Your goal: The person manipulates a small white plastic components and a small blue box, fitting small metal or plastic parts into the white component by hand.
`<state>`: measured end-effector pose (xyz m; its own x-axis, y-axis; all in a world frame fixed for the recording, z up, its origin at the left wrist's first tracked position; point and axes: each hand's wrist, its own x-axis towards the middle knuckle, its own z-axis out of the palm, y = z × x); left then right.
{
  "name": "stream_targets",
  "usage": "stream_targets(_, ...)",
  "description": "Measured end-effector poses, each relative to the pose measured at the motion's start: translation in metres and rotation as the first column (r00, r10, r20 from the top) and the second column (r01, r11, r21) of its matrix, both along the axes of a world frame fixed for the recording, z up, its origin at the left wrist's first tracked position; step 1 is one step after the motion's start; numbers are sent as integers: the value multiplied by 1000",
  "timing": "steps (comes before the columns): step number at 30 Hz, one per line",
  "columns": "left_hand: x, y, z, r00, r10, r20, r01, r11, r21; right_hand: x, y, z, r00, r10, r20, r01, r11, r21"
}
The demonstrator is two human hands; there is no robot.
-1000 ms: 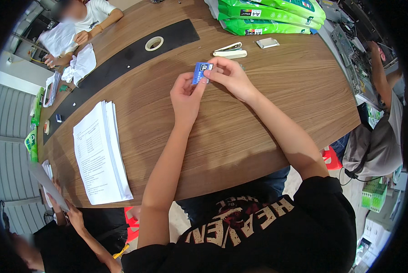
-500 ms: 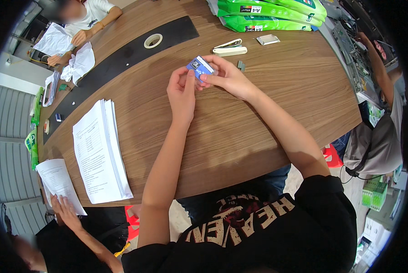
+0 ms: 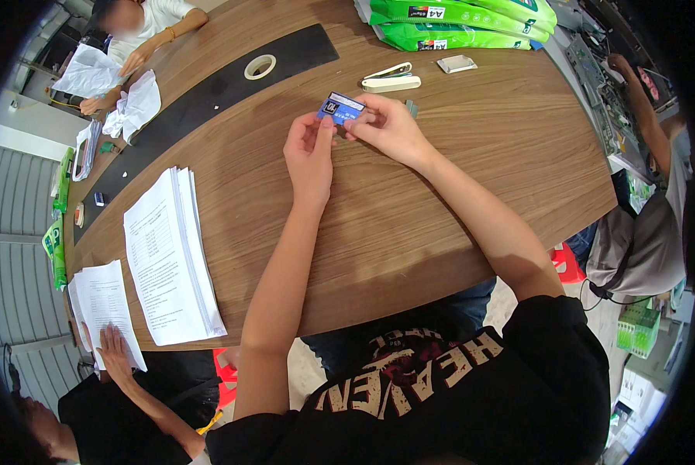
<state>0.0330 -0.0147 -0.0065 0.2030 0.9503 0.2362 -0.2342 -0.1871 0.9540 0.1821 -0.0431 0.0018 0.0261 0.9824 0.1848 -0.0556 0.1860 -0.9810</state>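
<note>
Above the table's far middle I hold a small blue staple box with a dark square and a pale strip on its face. My left hand is closed on its left side, thumb on the front. The fingers of my right hand pinch the right end. Just past my right hand lies a white stapler with its top arm raised. A small grey block, perhaps a strip of staples, is partly hidden behind that hand. Farther right rests a small, shallow whitish tray.
A thick stack of printed sheets lies to my left. Beyond it, a tape roll rests on the black table strip. Green paper packs are piled at the far edge. Other people sit left and far left handling papers; another stands right.
The staple box has tilted and shifted slightly in my fingers, and my right hand has moved a little. At left, a co-worker's hand and sheets have shifted.
</note>
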Motion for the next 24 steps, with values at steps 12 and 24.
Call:
stream_targets(12, 3, -5, 6, 999, -43, 31, 43, 999, 17, 5, 1, -2, 1000, -17, 4, 18, 1000, -18)
stream_targets(24, 1, -11, 9, 994, -107, 25, 107, 994, 6, 4, 1, -4, 999, 12, -43, -10, 999, 37)
